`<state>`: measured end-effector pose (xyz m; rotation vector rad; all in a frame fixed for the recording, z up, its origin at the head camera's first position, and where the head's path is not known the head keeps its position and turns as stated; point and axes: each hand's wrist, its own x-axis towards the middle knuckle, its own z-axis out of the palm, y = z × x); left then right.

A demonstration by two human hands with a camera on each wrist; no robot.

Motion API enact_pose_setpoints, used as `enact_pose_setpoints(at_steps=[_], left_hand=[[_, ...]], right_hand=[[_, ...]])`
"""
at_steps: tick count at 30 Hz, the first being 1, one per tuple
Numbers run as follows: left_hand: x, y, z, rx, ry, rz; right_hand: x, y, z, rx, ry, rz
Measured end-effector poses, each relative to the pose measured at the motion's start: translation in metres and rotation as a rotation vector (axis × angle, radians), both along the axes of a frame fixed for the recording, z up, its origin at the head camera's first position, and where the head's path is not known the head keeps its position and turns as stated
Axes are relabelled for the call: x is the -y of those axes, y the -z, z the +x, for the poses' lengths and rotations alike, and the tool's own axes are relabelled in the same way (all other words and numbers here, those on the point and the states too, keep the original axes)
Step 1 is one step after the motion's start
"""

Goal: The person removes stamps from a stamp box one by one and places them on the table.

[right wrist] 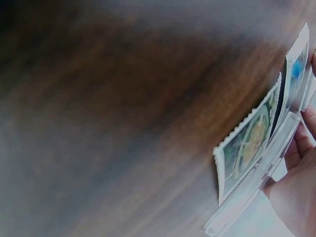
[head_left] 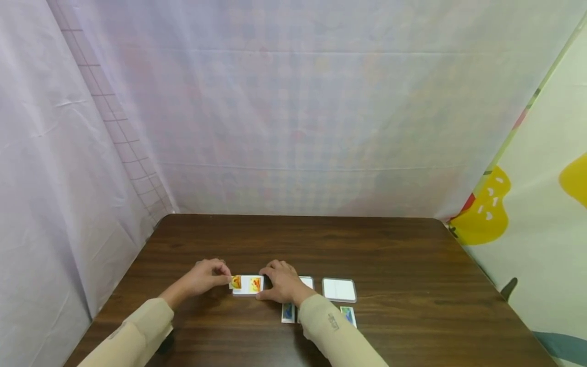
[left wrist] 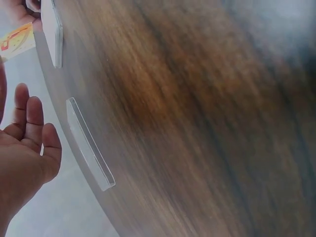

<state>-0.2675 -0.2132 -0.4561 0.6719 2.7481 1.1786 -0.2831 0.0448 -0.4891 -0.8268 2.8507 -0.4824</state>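
Observation:
My left hand (head_left: pixel 211 276) pinches an orange-and-yellow postage stamp (head_left: pixel 236 282) by its left edge, over the left end of a flat clear-edged case (head_left: pixel 244 292). In the left wrist view this stamp (left wrist: pixel 19 42) is cut off by the frame's edge. A second orange stamp (head_left: pixel 255 284) lies on the white inside of the case, at its right. My right hand (head_left: pixel 285 281) holds the case's right end, thumb at the near corner and fingers at the far one. Its palm side is mostly out of sight in the right wrist view.
Two more white cases lie to the right, one partly behind my right hand (head_left: pixel 306 281), the other a plain white case (head_left: pixel 339 290). Nearer me are a blue stamp (head_left: pixel 288 313) and a green-blue stamp (head_left: pixel 348 315). All stand on a brown wooden table (head_left: pixel 412 265) before a pale curtain (head_left: pixel 298 112).

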Motion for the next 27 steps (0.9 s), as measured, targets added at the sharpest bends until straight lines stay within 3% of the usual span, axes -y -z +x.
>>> enact_pose_setpoints(at_steps=[8,17,27], left_hand=[[0.003,0.000,0.009,-0.010,0.079,0.020],[0.005,0.005,0.020,0.106,0.106,0.058],[0.006,0.013,0.031,0.143,0.140,0.062]], right_hand=[[0.002,0.001,0.001,-0.012,0.012,0.002],[0.001,0.000,0.002,0.003,0.017,0.015],[0.001,-0.001,0.002,0.006,0.012,0.012]])
